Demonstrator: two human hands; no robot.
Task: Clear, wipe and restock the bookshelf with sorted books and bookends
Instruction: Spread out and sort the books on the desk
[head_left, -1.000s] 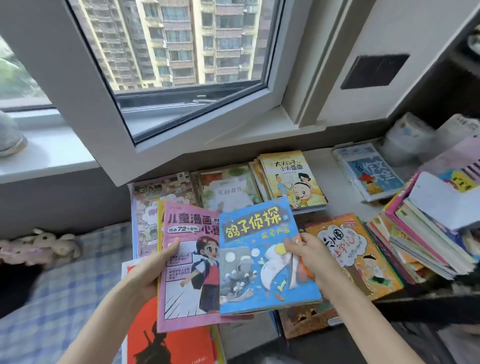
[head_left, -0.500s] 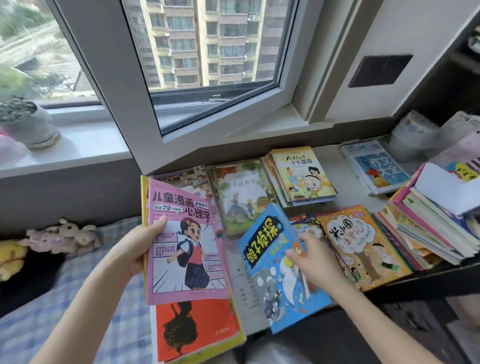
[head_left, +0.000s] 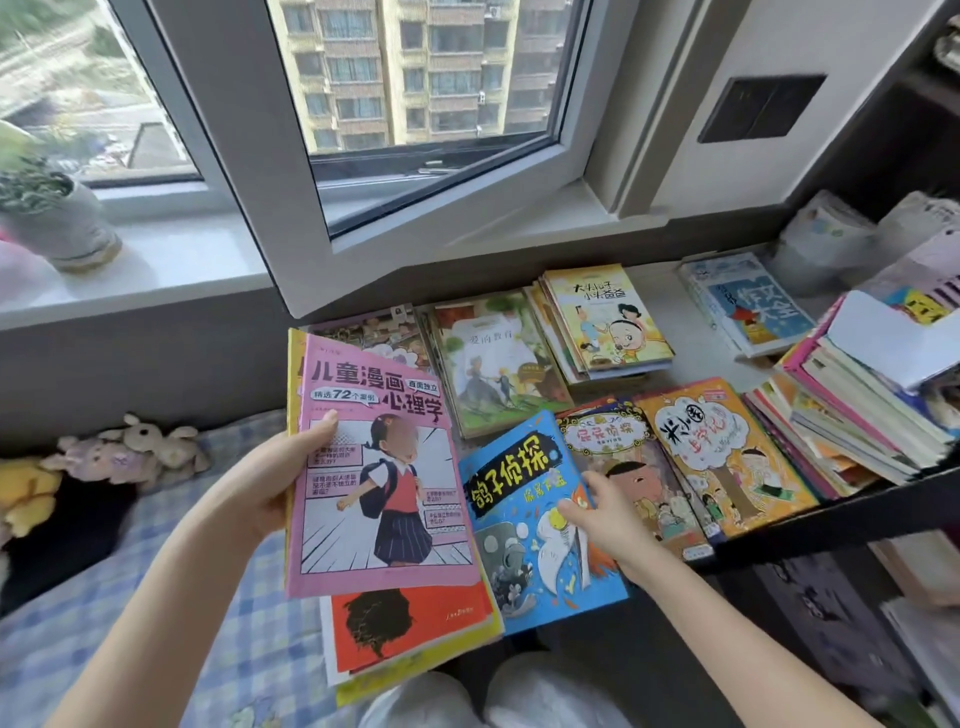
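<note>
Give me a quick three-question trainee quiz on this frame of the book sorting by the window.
1. True or false: the left hand holds the pink book.
2. What is the right hand on? A. the blue book B. a cloth C. a bookend
3. Fill in: the potted plant stands on the ____.

Key: 1 true. 2 A. 3 windowsill.
</note>
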